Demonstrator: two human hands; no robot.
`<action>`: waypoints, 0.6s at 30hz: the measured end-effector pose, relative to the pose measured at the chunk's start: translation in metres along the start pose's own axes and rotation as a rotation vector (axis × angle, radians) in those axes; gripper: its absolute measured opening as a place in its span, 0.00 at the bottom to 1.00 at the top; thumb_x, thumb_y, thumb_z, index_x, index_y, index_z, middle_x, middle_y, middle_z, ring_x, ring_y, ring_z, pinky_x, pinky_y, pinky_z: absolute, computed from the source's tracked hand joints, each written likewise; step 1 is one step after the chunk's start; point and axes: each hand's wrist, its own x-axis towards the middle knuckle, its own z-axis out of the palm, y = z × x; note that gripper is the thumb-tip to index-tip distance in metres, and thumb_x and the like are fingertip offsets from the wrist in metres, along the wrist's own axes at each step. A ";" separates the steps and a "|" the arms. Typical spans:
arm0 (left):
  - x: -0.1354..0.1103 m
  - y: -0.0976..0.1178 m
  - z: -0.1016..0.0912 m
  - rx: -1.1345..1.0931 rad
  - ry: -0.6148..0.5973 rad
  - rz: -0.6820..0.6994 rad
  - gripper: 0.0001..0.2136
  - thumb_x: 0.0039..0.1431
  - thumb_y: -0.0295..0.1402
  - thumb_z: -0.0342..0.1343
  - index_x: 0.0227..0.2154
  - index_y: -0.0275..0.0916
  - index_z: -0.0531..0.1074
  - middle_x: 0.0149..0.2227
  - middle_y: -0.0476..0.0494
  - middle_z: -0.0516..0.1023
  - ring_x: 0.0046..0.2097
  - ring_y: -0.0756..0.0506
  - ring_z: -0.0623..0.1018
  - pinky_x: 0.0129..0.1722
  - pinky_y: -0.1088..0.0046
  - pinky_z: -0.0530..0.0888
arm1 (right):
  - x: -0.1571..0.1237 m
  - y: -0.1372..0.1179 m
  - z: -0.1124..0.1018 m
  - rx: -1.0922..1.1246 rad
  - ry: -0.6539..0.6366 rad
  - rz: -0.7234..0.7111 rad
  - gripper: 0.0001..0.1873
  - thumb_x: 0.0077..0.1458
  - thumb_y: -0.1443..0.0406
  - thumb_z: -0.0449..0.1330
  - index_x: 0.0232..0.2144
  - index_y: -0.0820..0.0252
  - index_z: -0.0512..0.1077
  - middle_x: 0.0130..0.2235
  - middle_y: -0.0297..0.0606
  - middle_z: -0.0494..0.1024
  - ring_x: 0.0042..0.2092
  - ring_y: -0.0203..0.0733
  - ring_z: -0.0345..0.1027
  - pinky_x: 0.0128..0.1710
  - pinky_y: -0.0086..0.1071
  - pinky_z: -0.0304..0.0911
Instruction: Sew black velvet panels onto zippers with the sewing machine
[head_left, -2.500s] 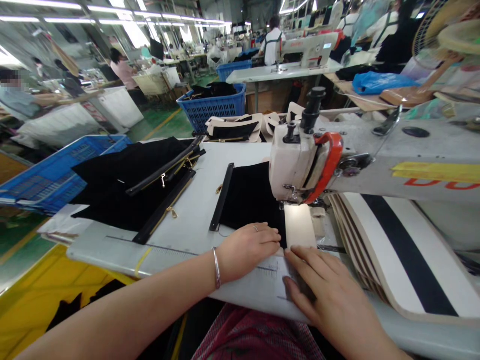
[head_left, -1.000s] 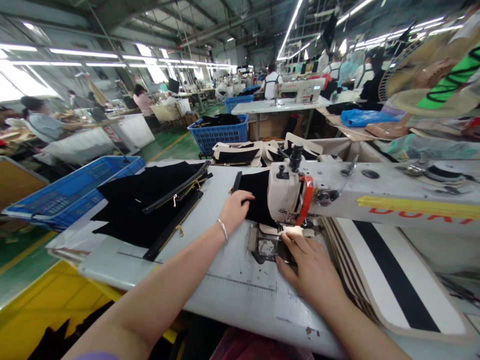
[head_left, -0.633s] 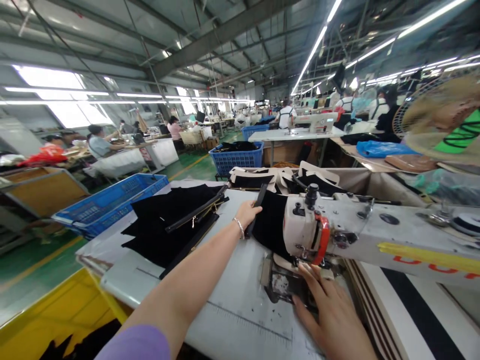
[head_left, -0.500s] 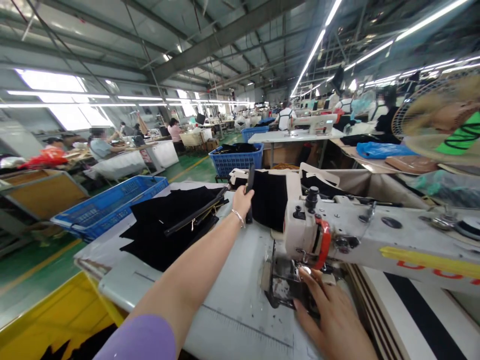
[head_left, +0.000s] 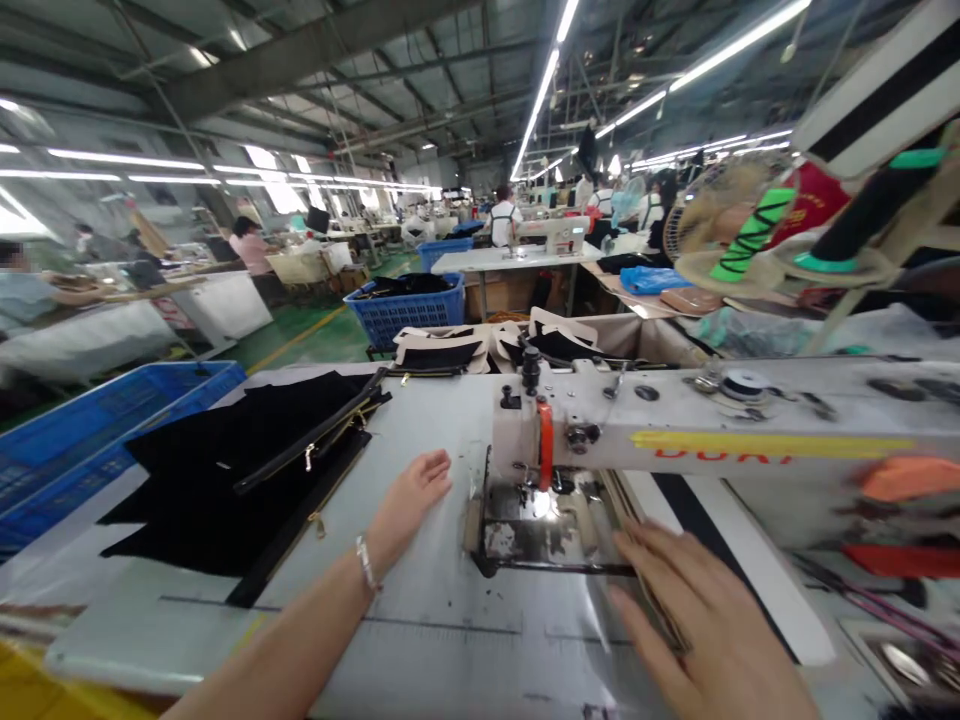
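My left hand (head_left: 416,495) hovers over or rests on the pale sewing table, left of the needle area, with fingers stretched and nothing in them. My right hand (head_left: 694,610) is open, its fingers reaching over the edge of a stack of thin beige panels (head_left: 660,600) right of the needle plate; thumb and fingers are apart. Between the hands stands the sewing machine head (head_left: 517,430) with an orange guard and a lit needle area. Left of my left hand lies a pile of black fabric pieces (head_left: 232,450) with gold zips. A white panel with a black stripe (head_left: 757,570) lies under the machine arm.
Beyond the table, beige and black pieces (head_left: 439,352) lie at the bin's edge. Blue crates (head_left: 409,312) stand behind and at the left (head_left: 127,430). A fan (head_left: 705,210) and thread cones (head_left: 754,235) are at the right. Several people work farther back.
My left hand has let go of the black piece at the far edge and come back toward me. My right hand has moved from the presser foot to the beige stack. The view has turned right.
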 end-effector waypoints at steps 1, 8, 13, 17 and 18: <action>-0.018 0.000 -0.004 0.018 -0.023 -0.028 0.22 0.55 0.38 0.59 0.52 0.37 0.65 0.58 0.36 0.69 0.59 0.42 0.69 0.62 0.61 0.63 | -0.008 0.010 -0.006 -0.079 -0.038 0.110 0.33 0.57 0.50 0.54 0.57 0.66 0.64 0.58 0.52 0.64 0.58 0.58 0.59 0.55 0.55 0.61; -0.072 0.012 -0.013 0.066 -0.148 -0.125 0.19 0.60 0.40 0.55 0.53 0.42 0.65 0.60 0.42 0.67 0.61 0.44 0.67 0.65 0.60 0.59 | -0.032 0.044 -0.013 -0.170 -0.390 0.334 0.42 0.56 0.43 0.50 0.59 0.71 0.62 0.59 0.55 0.64 0.60 0.54 0.59 0.57 0.47 0.61; -0.087 0.021 0.020 0.098 -0.283 0.039 0.17 0.60 0.35 0.55 0.52 0.43 0.67 0.59 0.43 0.68 0.60 0.44 0.68 0.64 0.61 0.62 | -0.028 0.045 -0.029 -0.020 -0.396 0.343 0.37 0.55 0.47 0.56 0.58 0.67 0.64 0.58 0.50 0.66 0.58 0.50 0.62 0.57 0.44 0.62; -0.099 0.028 0.057 0.110 -0.290 0.104 0.15 0.59 0.33 0.55 0.50 0.42 0.70 0.54 0.42 0.72 0.54 0.44 0.73 0.58 0.61 0.68 | -0.028 0.041 -0.050 0.012 -0.372 0.444 0.22 0.62 0.54 0.47 0.53 0.55 0.69 0.46 0.39 0.77 0.45 0.48 0.74 0.43 0.42 0.70; -0.101 0.029 0.066 0.099 -0.295 0.109 0.15 0.59 0.33 0.55 0.49 0.42 0.70 0.54 0.42 0.72 0.53 0.44 0.74 0.57 0.61 0.70 | -0.029 0.040 -0.057 -0.001 -0.340 0.461 0.21 0.63 0.55 0.46 0.50 0.53 0.71 0.44 0.37 0.78 0.43 0.48 0.74 0.41 0.42 0.70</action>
